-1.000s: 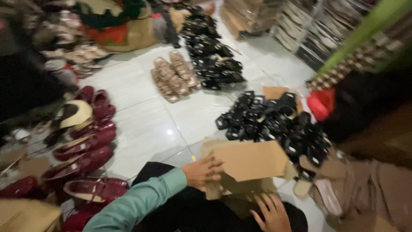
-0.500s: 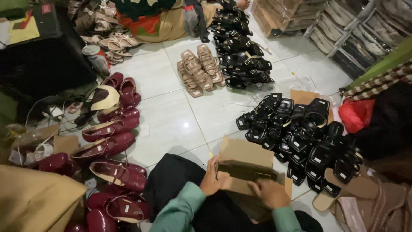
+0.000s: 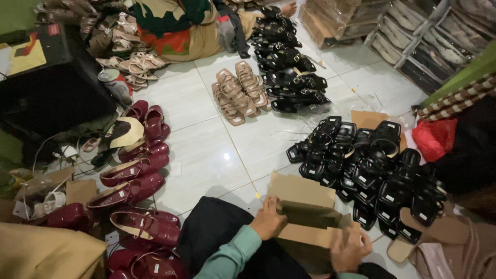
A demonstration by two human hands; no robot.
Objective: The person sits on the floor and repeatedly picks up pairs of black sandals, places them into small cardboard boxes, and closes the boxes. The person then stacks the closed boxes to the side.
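The floor (image 3: 206,150) was laid with pale glossy tiles, and a spot of light was reflected near its middle. Stock was spread across it: dark red shoes (image 3: 135,181) were ranged along the left, tan strappy sandals (image 3: 240,93) were set in a short row further off, and black sandals (image 3: 369,170) were heaped to the right, with a second line of black sandals (image 3: 289,67) behind them. Shelving with stacked flat goods (image 3: 439,36) was seen at the upper right, and a red bag (image 3: 434,137) lay by the heap. Another person in patterned clothing (image 3: 175,26) was seated at the far edge.

A brown cardboard box (image 3: 305,206) was held low in the foreground, over the person's dark lap, just beside the black heap. It was plain and unprinted, its flaps were raised, and its shadowed inside was turned upward. The left hand (image 3: 268,219), in a green sleeve, was closed on the near-left edge of the box. The right hand (image 3: 350,251) was clamped on the lower right flap, fingers curled over the cardboard.
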